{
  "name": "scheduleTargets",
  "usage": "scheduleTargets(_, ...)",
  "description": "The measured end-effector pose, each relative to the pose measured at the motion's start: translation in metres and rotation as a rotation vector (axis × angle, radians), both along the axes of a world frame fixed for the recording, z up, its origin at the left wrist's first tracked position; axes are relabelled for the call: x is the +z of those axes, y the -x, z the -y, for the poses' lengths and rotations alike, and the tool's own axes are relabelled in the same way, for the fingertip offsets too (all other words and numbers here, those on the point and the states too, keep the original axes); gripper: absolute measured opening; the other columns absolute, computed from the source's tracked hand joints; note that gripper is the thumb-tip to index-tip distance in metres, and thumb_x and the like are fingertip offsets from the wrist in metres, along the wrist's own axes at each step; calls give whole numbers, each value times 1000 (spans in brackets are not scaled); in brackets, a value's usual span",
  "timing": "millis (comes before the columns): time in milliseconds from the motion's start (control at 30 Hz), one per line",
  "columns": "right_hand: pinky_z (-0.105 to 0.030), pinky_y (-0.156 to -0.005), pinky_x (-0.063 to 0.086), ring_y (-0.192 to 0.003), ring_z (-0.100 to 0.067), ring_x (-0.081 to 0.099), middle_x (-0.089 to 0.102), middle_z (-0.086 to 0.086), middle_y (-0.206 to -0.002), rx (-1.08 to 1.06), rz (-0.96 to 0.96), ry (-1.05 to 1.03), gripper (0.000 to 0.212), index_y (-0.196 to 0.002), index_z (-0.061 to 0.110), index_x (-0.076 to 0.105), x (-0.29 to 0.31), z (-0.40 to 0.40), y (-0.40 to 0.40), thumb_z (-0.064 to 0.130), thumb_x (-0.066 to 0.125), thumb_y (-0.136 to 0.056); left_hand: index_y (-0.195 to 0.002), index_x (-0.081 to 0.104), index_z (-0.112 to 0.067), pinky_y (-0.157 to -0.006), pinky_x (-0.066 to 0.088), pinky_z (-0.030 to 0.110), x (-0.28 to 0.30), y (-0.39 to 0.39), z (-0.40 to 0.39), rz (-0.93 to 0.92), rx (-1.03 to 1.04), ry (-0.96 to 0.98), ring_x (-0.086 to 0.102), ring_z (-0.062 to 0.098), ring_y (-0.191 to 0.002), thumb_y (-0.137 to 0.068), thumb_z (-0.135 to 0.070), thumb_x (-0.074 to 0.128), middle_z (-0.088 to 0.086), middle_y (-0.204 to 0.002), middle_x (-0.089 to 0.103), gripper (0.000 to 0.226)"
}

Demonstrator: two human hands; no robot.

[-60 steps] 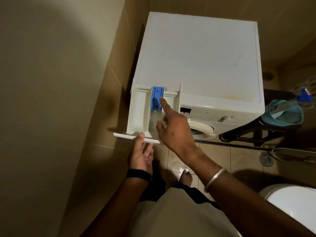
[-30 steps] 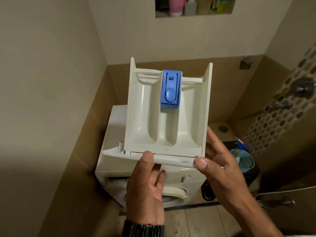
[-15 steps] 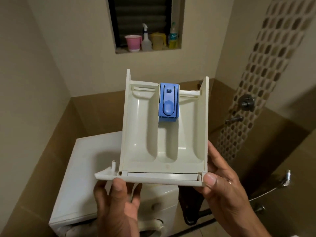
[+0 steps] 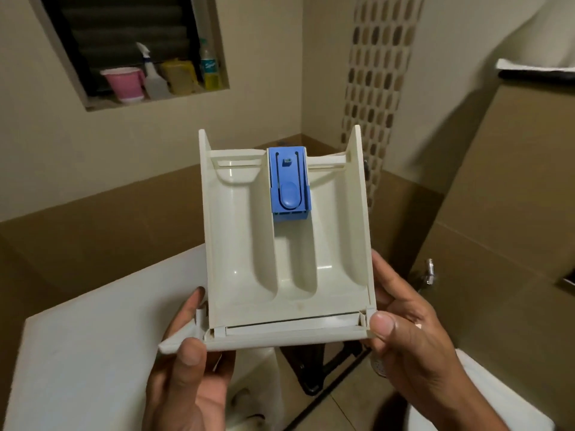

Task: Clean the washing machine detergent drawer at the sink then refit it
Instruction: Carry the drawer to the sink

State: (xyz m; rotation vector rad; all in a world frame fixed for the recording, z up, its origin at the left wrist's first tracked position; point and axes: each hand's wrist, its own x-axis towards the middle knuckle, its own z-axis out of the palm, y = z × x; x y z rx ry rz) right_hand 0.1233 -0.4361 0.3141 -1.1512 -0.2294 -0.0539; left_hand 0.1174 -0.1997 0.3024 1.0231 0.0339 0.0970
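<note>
While held level above the washing machine (image 4: 93, 353), detergent drawer (image 4: 236, 250): cream plastic, three moulded compartments, blue siphon cap (image 4: 288, 181) at rear centre. Left hand (image 4: 186, 377) and right hand (image 4: 413, 337) pinch its front panel corners, thumbs on top.

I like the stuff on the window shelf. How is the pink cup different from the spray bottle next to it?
The pink cup is pink, wide and open on top; the spray bottle is pale, see-through and capped with a white trigger nozzle. The cup is shorter; the bottle stands taller. Both stand upright, side by side in the window niche.
</note>
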Motion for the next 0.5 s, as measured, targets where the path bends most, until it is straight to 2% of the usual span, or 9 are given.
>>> scheduleTargets(67,-24,-80,59,-109,-18,73,62,-10,-146,-54,15,23,79,-145,29,60,1,9,4,17,73,-68,-139,64,-15,-74,64,33,2,-8,7,1,-75,-3,76,27,-110,-13,-63,102,10,-132,73,141)
scheduleTargets(100,-28,-85,59,-117,-22,70,60,-10,-147,-85,12,33,80,-146,29,58,1,13,7,19,73,-69,-140,63,-15,-75,64,35,2,-11,12,-1,-109,-2,76,28,-110,-14,-64,102,11,-132,72,141)
scheduleTargets(167,-29,-86,58,-114,-21,71,61,-10,-147,-154,-16,37,80,-146,31,58,2,21,13,21,73,-68,-140,64,-15,-75,64,37,1,-16,21,-12,-156,-5,76,26,-107,-16,-65,101,10,-131,73,139)
scheduleTargets(233,-33,-91,58,-125,-29,65,60,-9,-147,-228,-28,50,80,-146,33,57,0,26,21,22,73,-68,-138,66,-16,-74,64,38,0,-21,29,-16,-209,-7,77,26,-106,-16,-65,101,9,-131,73,135)
scheduleTargets(300,-44,-98,56,-133,-38,59,59,-10,-148,-298,-42,38,80,-147,33,56,-5,32,31,22,73,-69,-136,67,-16,-72,64,38,-3,-26,38,-25,-270,-11,77,27,-106,-16,-65,101,10,-128,74,134)
scheduleTargets(400,-60,-105,50,-134,-43,57,58,-12,-149,-378,-65,38,82,-150,30,53,-12,41,50,21,73,-71,-127,72,-18,-68,64,36,-8,-28,53,-50,-337,-7,79,24,-99,-12,-64,101,7,-117,78,127)
scheduleTargets(500,-54,-108,50,-135,-42,55,56,-13,-150,-448,-73,48,81,-151,28,52,-16,50,73,18,71,-73,-120,74,-19,-67,64,35,-15,-25,70,-94,-406,-7,79,22,-95,-11,-63,101,5,-112,80,121)
